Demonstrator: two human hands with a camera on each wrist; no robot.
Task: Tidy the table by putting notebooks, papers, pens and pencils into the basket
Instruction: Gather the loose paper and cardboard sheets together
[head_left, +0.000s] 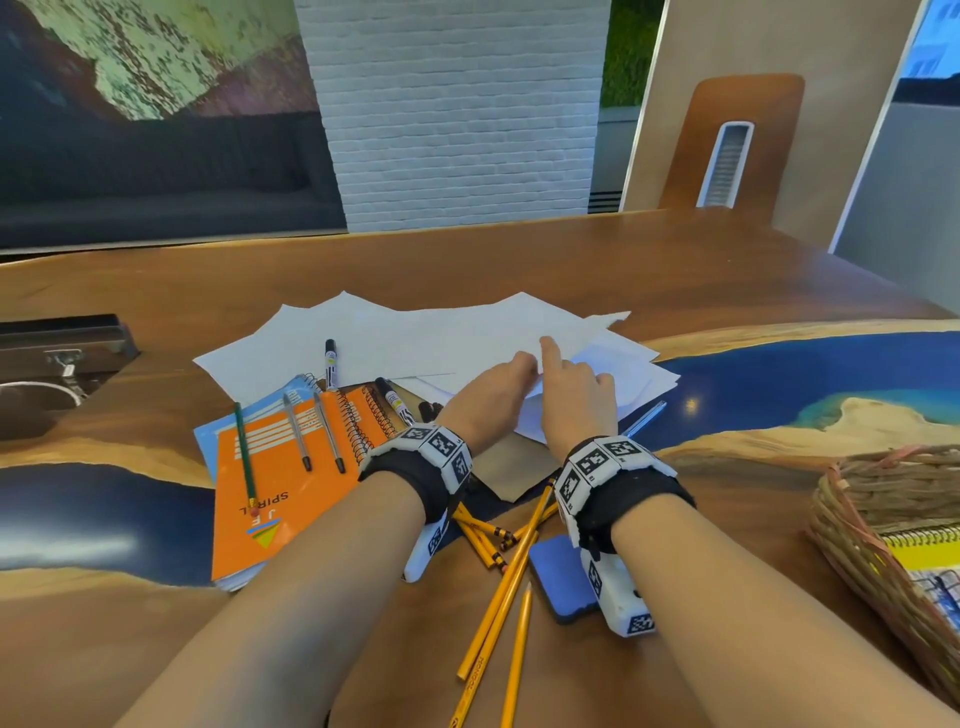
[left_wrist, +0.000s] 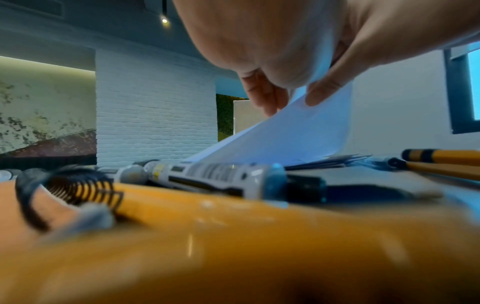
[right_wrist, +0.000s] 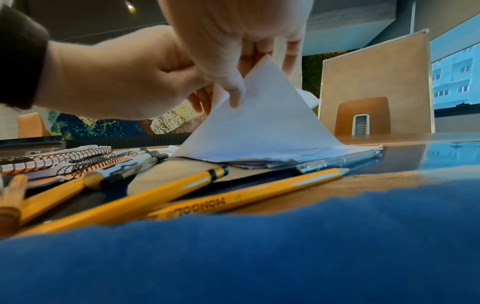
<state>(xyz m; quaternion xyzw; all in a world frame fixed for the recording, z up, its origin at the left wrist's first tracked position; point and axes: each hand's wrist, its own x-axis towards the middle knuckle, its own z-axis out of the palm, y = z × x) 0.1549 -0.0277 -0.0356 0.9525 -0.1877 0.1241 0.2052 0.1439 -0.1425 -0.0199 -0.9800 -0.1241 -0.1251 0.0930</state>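
Two hands met at the spread of white papers (head_left: 441, 338) mid-table; the left hand (head_left: 488, 387) and right hand (head_left: 571, 387) each pinched a lifted sheet (right_wrist: 262, 115) between thumb and fingers; two markers (head_left: 330, 362), two grey pens (head_left: 296, 431) and one green pencil (head_left: 244, 457) lay by the orange notebook (head_left: 280, 499); several yellow pencils (head_left: 498, 582) lay nearer; the basket (head_left: 852, 525), at right, held one yellow notebook (head_left: 924, 551).

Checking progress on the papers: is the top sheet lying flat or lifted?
Lifted at one corner. The right hand pinches the top sheet up into a peak, while its far edge rests on the paper stack.
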